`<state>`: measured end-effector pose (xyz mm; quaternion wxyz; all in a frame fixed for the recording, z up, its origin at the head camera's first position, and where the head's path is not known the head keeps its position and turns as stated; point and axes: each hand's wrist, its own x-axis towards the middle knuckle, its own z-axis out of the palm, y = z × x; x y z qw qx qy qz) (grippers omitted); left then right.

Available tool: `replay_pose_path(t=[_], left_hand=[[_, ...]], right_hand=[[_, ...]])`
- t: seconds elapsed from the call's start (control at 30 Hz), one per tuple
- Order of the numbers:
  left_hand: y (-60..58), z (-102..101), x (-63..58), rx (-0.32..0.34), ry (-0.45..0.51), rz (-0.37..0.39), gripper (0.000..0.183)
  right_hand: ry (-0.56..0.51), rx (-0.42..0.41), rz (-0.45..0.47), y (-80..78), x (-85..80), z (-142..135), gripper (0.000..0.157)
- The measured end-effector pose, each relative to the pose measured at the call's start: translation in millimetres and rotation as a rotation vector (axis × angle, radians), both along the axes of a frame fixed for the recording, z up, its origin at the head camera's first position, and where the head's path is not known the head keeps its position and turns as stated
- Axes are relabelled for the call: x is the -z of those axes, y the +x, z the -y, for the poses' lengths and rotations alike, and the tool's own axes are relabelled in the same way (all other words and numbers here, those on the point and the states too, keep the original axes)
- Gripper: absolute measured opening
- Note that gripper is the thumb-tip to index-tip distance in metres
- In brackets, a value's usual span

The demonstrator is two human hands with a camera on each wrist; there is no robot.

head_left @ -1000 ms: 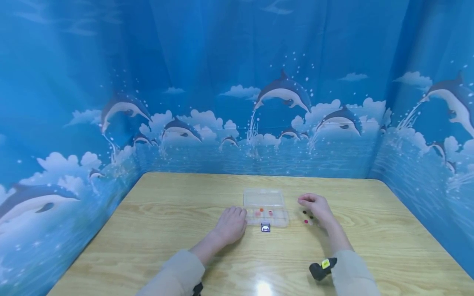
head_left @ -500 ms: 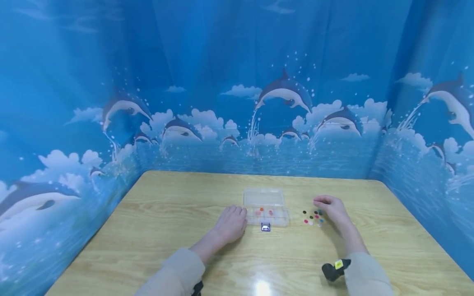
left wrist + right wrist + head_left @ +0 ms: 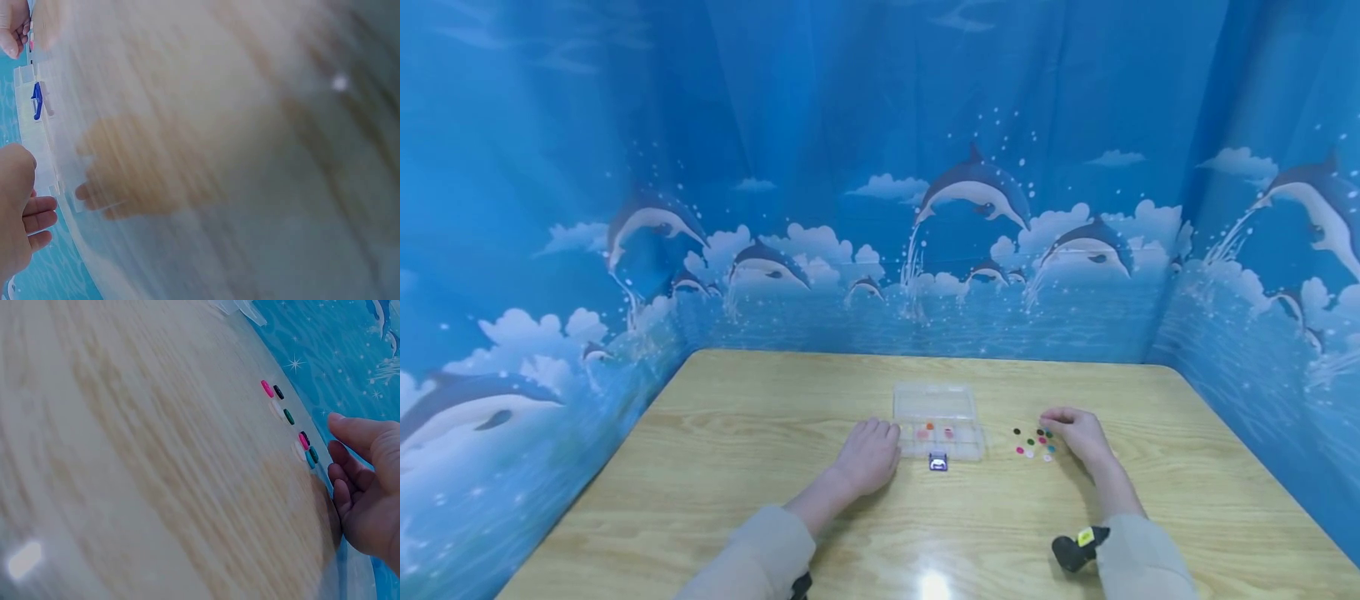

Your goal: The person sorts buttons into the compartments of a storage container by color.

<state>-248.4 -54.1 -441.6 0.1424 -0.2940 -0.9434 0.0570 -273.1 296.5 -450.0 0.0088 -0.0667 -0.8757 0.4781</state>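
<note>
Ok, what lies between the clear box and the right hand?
In the head view, small discs of mixed colours lie on the table between the clear box and the right hand.

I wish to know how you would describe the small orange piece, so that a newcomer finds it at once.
On the wooden table, look between the left hand and the right hand for the open, clear box. In its near half, the orange piece lies close to pink pieces. Its bright orange colour sets it apart from them.
</note>
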Motion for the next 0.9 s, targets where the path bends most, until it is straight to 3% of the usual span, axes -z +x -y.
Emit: replay_pose_path(t=[0.17, 0.53, 0.9], left_hand=[[0.4, 0.6, -0.3, 0.019, 0.003, -0.028, 0.023], [-0.3, -0.8, 0.2, -0.009, -0.034, 0.014, 0.027], [0.1, -0.3, 0.5, -0.008, -0.041, 0.001, 0.026]], right_hand=[[0.040, 0.003, 0.012, -0.1, 2.2, -2.2, 0.038], [0.116, -0.039, -0.016, -0.8, 5.7, -3.1, 0.031], [0.169, -0.077, -0.037, 0.7, 5.6, -2.7, 0.026]])
